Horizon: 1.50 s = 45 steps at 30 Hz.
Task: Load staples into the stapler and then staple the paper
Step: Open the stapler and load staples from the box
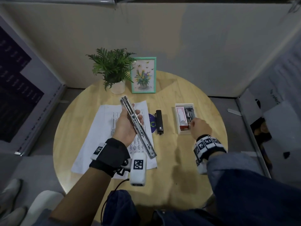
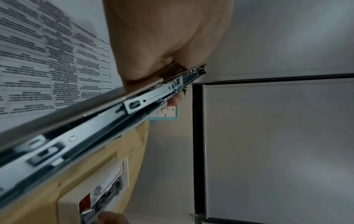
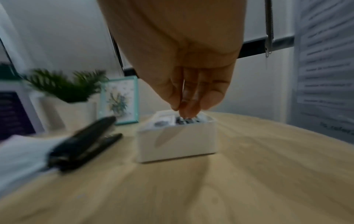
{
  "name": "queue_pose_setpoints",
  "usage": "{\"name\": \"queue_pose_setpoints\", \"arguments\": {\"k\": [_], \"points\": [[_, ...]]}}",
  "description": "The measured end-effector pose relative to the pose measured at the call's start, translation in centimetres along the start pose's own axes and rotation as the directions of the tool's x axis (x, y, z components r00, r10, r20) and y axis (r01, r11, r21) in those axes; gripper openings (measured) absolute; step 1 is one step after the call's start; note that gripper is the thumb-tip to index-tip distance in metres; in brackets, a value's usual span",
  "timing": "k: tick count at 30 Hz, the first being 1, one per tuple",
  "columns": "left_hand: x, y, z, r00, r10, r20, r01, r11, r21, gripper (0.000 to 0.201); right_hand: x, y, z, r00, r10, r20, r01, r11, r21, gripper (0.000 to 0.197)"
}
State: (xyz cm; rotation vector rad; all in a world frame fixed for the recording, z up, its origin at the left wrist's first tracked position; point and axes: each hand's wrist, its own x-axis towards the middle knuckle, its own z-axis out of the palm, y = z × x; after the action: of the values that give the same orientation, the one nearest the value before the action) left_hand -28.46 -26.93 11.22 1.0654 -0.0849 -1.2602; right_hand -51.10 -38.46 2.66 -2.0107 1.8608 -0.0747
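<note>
**Left hand holding a metal rail, right hand in the staple tray**

We've got the left hand [image 1: 126, 126] wrapped around a long silver metal slide rail [image 1: 138, 127], fingers and thumb curled on its mid-section, held up off the round light-wood worktop [image 1: 171, 168] above the printed white paper sheets [image 1: 97, 137]. Our right hand [image 1: 199, 128] is down at the near end of the small white open tray [image 3: 177, 141], fingertips [image 3: 186, 109] bunched together and dipped into the grey staple strips [image 1: 189, 114]; we can't tell if anything is pinched. A red-and-white staple box [image 1: 181, 117] lies in the same tray. The black stapler [image 1: 159, 122] lies flat between the hands, just right of the paper, untouched.
</note>
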Motion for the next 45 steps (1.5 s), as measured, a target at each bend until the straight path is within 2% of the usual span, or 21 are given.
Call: {"name": "queue_pose_setpoints", "arguments": {"k": [4,7,11,21,27,30,33,35,36,38,40,42,45], "points": [[0.7,-0.2,0.2,1.0,0.012,-0.022,-0.011,0.999,0.053,0.037,3.5,1.0,0.4,0.992,-0.062,0.106,0.089,0.959,-0.27,0.022],[1.1,-0.6,0.0,0.999,0.021,-0.045,-0.017,0.997,0.078,0.037,4.8,0.7,0.7,0.975,-0.136,0.177,0.195,0.905,-0.377,0.024],[1.6,-1.3,-0.4,0.997,0.016,-0.071,-0.009,0.995,0.103,0.036,5.6,0.1,0.6,0.962,-0.15,0.229,0.238,0.872,-0.427,0.024],[1.0,-2.5,0.0,0.998,-0.008,-0.058,0.015,0.992,0.124,0.038,5.1,1.4,0.6,0.964,-0.186,0.191,0.252,0.87,-0.423,0.025],[0.6,-2.5,-0.4,0.999,-0.006,-0.053,0.014,0.99,0.14,0.036,4.7,2.0,0.3,0.961,-0.244,0.127,0.271,0.924,-0.269,0.016],[0.5,-2.4,-0.5,0.999,-0.02,-0.049,0.027,0.989,0.147,0.036,4.0,2.0,-0.2,0.973,-0.229,0.007,0.228,0.965,-0.131,0.016],[0.1,-2.1,-0.3,0.998,-0.057,-0.027,0.061,0.982,0.181,0.037,2.8,0.5,-1.8,0.964,-0.204,-0.173,0.225,0.967,0.116,0.011],[-0.5,-1.7,-0.2,0.997,-0.078,0.014,0.073,0.972,0.225,0.038,1.3,-1.9,-3.7,0.934,-0.241,-0.265,0.321,0.891,0.32,0.007],[-0.8,-1.6,-0.1,0.996,-0.088,0.035,0.076,0.965,0.252,0.038,0.2,-3.5,-4.8,0.92,-0.275,-0.278,0.376,0.817,0.436,0.006],[-1.3,-1.4,0.2,0.992,-0.106,0.066,0.081,0.949,0.303,0.037,-2.3,-6.8,-6.9,0.891,-0.389,-0.233,0.444,0.647,0.62,0.006],[-1.8,-1.4,0.6,0.988,-0.122,0.096,0.083,0.939,0.335,0.033,-4.7,-9.5,-8.0,0.831,-0.533,-0.163,0.479,0.534,0.697,0.008],[-2.3,-1.3,0.9,0.983,-0.134,0.127,0.084,0.937,0.338,0.031,-6.1,-10.9,-8.3,0.766,-0.627,-0.143,0.533,0.494,0.687,0.007],[-3.0,-1.0,1.0,0.977,-0.135,0.165,0.07,0.934,0.352,0.037,-7.2,-11.6,-8.2,0.726,-0.681,-0.093,0.563,0.511,0.65,0.007]]}}
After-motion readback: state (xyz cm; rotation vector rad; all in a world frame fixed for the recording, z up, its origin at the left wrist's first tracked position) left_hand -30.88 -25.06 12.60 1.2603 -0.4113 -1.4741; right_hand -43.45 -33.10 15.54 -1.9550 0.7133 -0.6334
